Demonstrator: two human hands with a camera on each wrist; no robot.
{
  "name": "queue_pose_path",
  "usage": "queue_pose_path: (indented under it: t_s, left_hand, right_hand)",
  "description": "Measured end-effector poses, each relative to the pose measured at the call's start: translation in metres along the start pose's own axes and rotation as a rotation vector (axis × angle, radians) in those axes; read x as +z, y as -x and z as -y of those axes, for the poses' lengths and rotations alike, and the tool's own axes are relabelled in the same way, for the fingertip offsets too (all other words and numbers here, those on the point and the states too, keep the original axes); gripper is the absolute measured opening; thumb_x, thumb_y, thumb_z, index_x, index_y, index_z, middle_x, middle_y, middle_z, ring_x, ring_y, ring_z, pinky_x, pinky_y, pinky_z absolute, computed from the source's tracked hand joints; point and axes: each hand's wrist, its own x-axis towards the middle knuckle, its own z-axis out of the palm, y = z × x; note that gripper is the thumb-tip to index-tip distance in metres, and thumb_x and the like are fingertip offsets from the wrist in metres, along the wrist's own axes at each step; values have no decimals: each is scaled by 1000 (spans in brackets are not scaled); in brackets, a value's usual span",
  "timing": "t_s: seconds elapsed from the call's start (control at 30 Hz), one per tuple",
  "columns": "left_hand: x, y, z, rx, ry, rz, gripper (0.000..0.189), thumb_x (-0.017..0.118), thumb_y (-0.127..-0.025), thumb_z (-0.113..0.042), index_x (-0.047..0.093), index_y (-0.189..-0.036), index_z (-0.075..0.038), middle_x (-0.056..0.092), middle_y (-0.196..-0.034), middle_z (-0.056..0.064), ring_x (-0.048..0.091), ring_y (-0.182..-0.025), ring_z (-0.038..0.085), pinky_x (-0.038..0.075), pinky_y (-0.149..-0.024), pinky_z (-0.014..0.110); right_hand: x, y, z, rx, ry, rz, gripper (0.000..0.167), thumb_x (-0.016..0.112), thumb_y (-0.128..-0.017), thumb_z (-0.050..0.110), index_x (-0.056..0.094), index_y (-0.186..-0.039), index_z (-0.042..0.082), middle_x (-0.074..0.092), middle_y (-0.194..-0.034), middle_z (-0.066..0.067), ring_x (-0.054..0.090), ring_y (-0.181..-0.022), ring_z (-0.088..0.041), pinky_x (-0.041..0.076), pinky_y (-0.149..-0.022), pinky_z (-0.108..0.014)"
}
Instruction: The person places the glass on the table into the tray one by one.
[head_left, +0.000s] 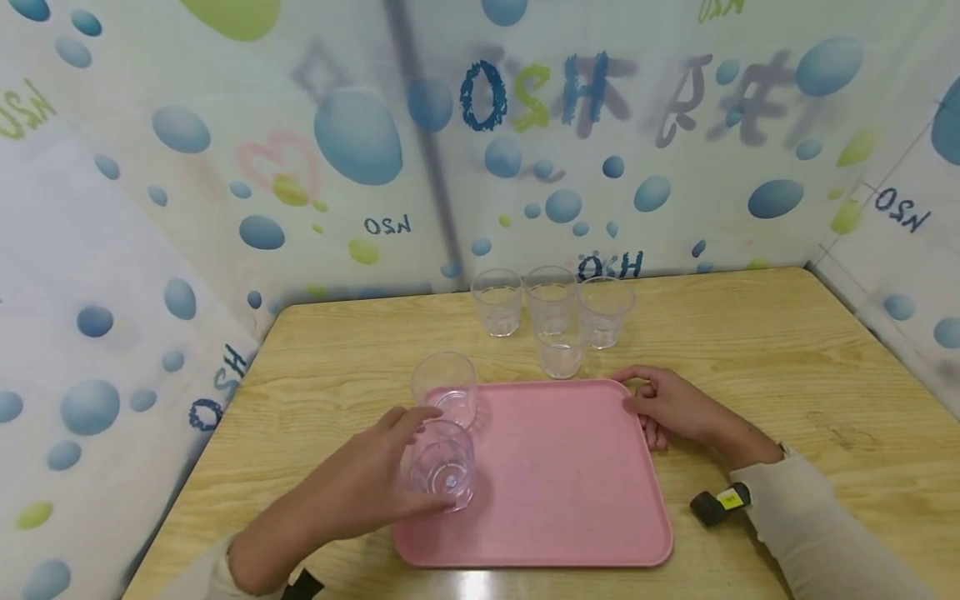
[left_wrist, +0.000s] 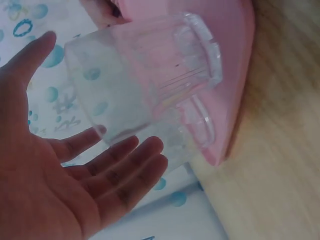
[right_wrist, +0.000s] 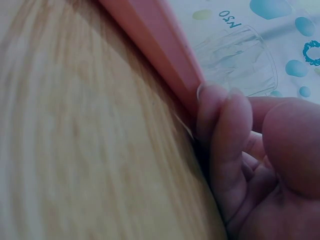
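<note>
A clear plastic cup (head_left: 459, 467) is upright over the left part of the pink tray (head_left: 562, 483). Around it my left hand (head_left: 367, 479) is spread, thumb on the near side and fingers on the far side. In the left wrist view the thumb stands apart from the cup (left_wrist: 150, 70), while the fingertips (left_wrist: 155, 145) reach along its side. Just behind, a second clear cup (head_left: 450, 387) overlaps the tray's far left corner. My right hand (head_left: 678, 407) holds the tray's far right corner, thumb on the rim and other fingers curled beside it.
Several clear cups (head_left: 498, 304) stand grouped behind the tray on the wooden table (head_left: 787, 358). A wall covering with blue and green drops (head_left: 360, 137) rises at the table's back edge. A black strap piece (head_left: 708, 508) hangs by the right sleeve (head_left: 810, 508).
</note>
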Motion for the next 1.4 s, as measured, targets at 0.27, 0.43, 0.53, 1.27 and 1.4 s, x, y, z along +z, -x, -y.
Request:
queue_pose_path:
  t_s: [0.27, 0.43, 0.53, 1.27, 1.4]
  left_hand:
    - [-25, -22, -9, 75, -171, -147, 65, 76, -82, -57, 57, -134, -23, 63, -114, -1, 67, -89, 18, 56, -71, 38]
    - [-44, -50, -14, 85, -129, -147, 63, 77, -85, -47, 56, -136, -17, 61, -126, 3, 65, -112, 25, 57, -86, 45]
    - [-56, -72, -15, 59, -96, -116, 64, 76, -87, -46, 53, -138, -15, 59, -132, 6, 61, -120, 27, 54, -94, 48]
    - [-63, -233, -15, 84, -168, 211, 79, 74, -90, -39, 35, -153, -11, 35, -157, 17, 37, -144, 32, 38, -116, 47]
    - [-57, -247, -13, 52, -161, 285, 84, 73, -91, -39, 28, -157, -13, 29, -162, 15, 32, -148, 31, 36, -118, 47]
  right_hand:
    - [-1, -1, -1, -13, -6, 5, 45, 55, -103, 14, 43, -145, 3, 58, -68, -9, 58, -44, -15, 55, -43, -37]
    - [-1, -2, -4, -11, -7, 5, 45, 55, -103, 15, 44, -145, 4, 58, -68, -9, 58, -43, -15, 54, -43, -38]
    - [-1, -3, -5, -10, -7, 3, 45, 56, -102, 15, 44, -145, 5, 58, -68, -9, 58, -43, -15, 54, -43, -38]
    - [1, -3, -7, -27, -33, 10, 43, 54, -103, 13, 44, -143, 2, 59, -68, -8, 58, -44, -14, 54, -43, -36]
    - [0, -3, -7, -29, -33, 11, 42, 54, -103, 12, 44, -143, 2, 59, -68, -8, 58, -44, -13, 54, -42, -34]
